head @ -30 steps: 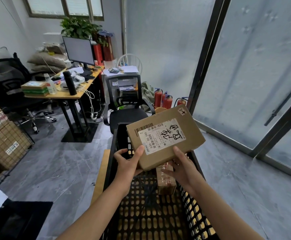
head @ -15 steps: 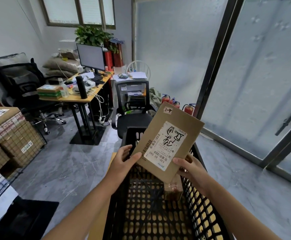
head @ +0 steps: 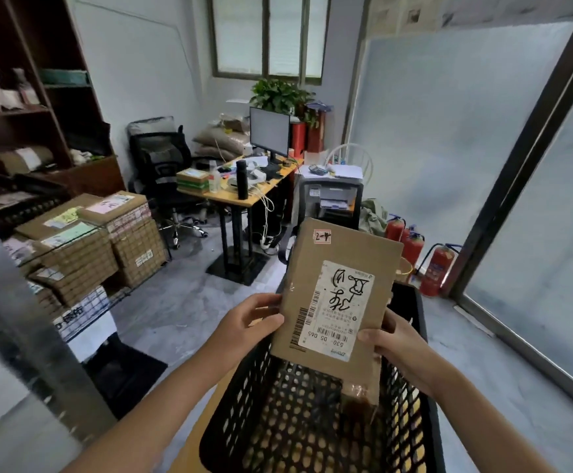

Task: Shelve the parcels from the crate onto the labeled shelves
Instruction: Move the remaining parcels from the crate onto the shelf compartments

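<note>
I hold a flat brown cardboard parcel [head: 339, 268] upright above the black perforated crate [head: 425, 404]. It carries a white shipping label with handwriting and a small sticker near its top edge. My left hand [head: 244, 327] grips its left edge, thumb on the front face. My right hand [head: 392, 339] grips the lower right corner. A smaller taped brown parcel [head: 360, 399] lies inside the crate under the held one. Dark wooden shelves [head: 39, 107] with some items stand at the far left.
Stacked cardboard boxes [head: 114, 240] sit behind a wire rack at the left. A desk [head: 244, 196] with a monitor, an office chair, a printer [head: 332, 196] and red fire extinguishers [head: 435, 268] fill the back. A metal post [head: 22, 319] stands near left. Glass panels run along the right.
The parcel has turned from tilted to nearly upright in both hands. My view has swung left and up, bringing the wooden shelves and stacked boxes into sight.
</note>
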